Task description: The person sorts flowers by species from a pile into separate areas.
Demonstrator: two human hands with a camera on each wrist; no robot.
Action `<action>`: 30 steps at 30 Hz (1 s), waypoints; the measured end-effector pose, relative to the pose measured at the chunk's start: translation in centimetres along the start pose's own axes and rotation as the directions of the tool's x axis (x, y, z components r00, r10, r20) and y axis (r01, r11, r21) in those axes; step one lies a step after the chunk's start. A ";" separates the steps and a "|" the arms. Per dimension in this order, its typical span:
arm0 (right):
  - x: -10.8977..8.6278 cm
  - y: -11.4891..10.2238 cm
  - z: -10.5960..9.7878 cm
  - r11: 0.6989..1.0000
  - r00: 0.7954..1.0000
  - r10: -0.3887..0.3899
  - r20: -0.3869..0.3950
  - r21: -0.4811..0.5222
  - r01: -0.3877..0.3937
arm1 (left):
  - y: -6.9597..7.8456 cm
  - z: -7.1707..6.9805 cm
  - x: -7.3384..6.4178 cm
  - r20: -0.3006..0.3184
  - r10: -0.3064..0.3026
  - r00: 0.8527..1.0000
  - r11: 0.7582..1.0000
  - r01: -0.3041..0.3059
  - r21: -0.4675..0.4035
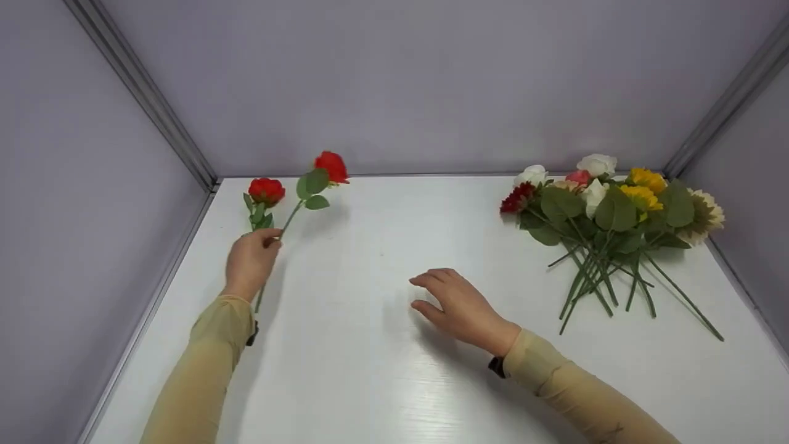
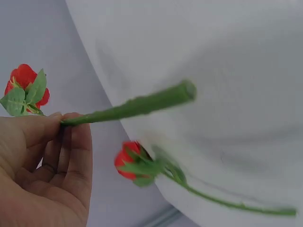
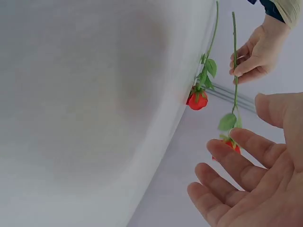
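Observation:
My left hand (image 1: 251, 259) pinches the green stem of a red rose (image 1: 331, 168) between thumb and fingers, holding it above the table. In the left wrist view the cut end of that stem (image 2: 142, 105) points toward the camera. A second red rose (image 1: 266, 192) lies on the table just beyond the left hand, its stem partly hidden by the hand in the head view. Over the middle of the table is my right hand (image 1: 459, 308), fingers spread and relaxed, holding nothing.
A pile of artificial flowers (image 1: 607, 209), white, yellow, dark red and pink, lies at the right of the white table (image 1: 363, 345), stems toward the front. Grey panels (image 1: 394, 86) enclose the back and sides.

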State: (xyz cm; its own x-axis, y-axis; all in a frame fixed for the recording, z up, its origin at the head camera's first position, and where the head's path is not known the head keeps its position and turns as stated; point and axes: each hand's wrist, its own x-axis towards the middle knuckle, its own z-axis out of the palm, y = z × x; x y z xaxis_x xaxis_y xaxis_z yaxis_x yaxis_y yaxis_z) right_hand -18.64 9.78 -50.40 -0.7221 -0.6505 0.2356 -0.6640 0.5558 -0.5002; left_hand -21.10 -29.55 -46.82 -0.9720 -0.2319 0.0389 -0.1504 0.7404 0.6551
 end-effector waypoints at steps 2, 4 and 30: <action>0.5 -0.3 0.1 0.998 0.999 -0.036 0.014 -0.044 0.036 | -1.8 -1.4 0.4 -0.048 0.019 0.999 0.996 -0.014 0.086; 0.9 -0.8 0.2 0.997 0.998 -0.047 0.035 -0.063 0.049 | -3.2 -2.1 0.7 -0.090 0.021 0.996 0.989 -0.007 0.148; 1.0 -1.3 2.0 0.971 0.971 -0.026 0.236 -0.226 0.081 | -8.5 0.3 1.8 -0.241 -0.166 0.956 0.969 0.204 0.143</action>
State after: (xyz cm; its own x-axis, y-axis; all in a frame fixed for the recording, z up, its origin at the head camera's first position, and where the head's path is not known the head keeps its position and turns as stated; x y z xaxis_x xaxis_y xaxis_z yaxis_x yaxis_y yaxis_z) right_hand -18.11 7.37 -51.14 -0.6384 -0.7684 0.0453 -0.7467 0.6040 -0.2785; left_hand -21.60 -36.06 -52.53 -0.8610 -0.4965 0.1106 -0.3694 0.7598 0.5349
